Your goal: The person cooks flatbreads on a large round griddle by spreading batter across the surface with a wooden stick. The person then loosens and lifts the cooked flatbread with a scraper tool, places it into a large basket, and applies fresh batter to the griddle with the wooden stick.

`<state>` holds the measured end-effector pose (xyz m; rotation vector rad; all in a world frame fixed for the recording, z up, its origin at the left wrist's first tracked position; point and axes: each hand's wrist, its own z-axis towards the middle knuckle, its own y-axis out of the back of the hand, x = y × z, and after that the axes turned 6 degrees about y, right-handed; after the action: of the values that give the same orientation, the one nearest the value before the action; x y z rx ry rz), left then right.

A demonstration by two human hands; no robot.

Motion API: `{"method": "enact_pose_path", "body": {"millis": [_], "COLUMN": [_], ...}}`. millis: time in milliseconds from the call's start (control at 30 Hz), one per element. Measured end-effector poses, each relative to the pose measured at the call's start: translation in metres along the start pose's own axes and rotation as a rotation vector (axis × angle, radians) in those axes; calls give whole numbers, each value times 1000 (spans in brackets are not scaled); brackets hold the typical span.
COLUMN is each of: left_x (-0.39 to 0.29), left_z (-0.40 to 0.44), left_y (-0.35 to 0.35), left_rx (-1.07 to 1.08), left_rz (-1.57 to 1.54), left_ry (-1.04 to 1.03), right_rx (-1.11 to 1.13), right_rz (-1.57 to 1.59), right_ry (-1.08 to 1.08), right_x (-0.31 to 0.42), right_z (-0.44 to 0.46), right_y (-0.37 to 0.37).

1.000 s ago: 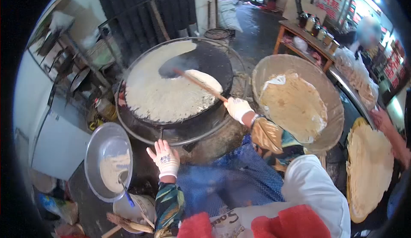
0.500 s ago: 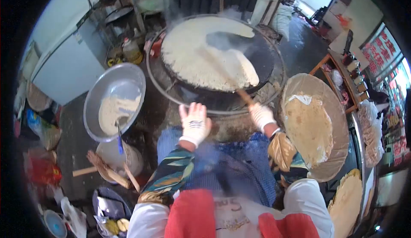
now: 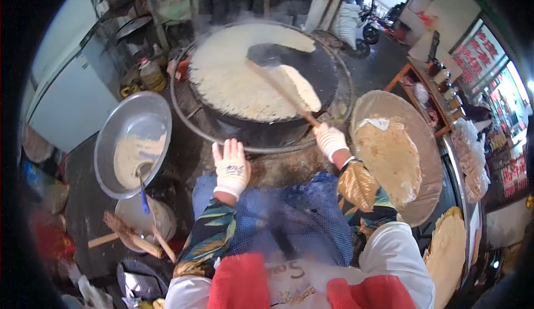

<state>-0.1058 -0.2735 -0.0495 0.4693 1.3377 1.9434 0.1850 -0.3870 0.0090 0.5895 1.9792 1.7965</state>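
Note:
My right hand (image 3: 332,140), in a white glove, is wrapped round the handle of a wooden batter spreader (image 3: 281,91). The spreader's far end reaches into pale batter (image 3: 228,72) on a large round black griddle (image 3: 328,81). A dark, bare patch of griddle shows at the back right of the batter, and steam rises from it. My left hand (image 3: 231,167), also gloved, holds nothing. Its fingers are stretched out near the front of the metal ring (image 3: 192,125) round the griddle.
On the left, a metal basin (image 3: 103,153) holds batter and a blue-handled ladle (image 3: 144,200), above a bucket (image 3: 167,211) with a brush (image 3: 133,236). To the right, a large cooked flatbread (image 3: 386,159) lies on a round brown tray (image 3: 428,198). Another flatbread (image 3: 446,259) is nearer me.
The spreader's far end has swung up and left across the griddle, and more dark surface shows in the middle. The whole view has shifted slightly. My left hand stays outstretched.

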Motion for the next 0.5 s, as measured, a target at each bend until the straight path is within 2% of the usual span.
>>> {"method": "enact_pose_path", "body": {"millis": [100, 233, 267, 300, 333, 367, 433, 500], "left_x": [9, 18, 18, 19, 22, 23, 29, 39], "left_z": [0, 5, 6, 8, 8, 9, 7, 8], "left_y": [-3, 9, 12, 14, 14, 18, 13, 8], "left_rx": [12, 43, -22, 22, 32, 58, 32, 64], "left_rz": [37, 34, -8, -7, 11, 18, 71, 82], "left_ry": [24, 52, 50, 82, 86, 100, 95, 111], "right_rx": [-25, -220, -284, -167, -54, -92, -114, -153], "right_rz": [117, 115, 45, -31, 113, 208, 202, 186], "right_ry": [-204, -27, 50, 83, -71, -134, -153, -81], "right_x": [-27, -18, -7, -10, -15, -28, -30, -16], "right_z": [15, 12, -3, -4, 0, 3, 7, 3], "right_y": [-13, -14, -4, -9, -13, -15, -8, 2]}}
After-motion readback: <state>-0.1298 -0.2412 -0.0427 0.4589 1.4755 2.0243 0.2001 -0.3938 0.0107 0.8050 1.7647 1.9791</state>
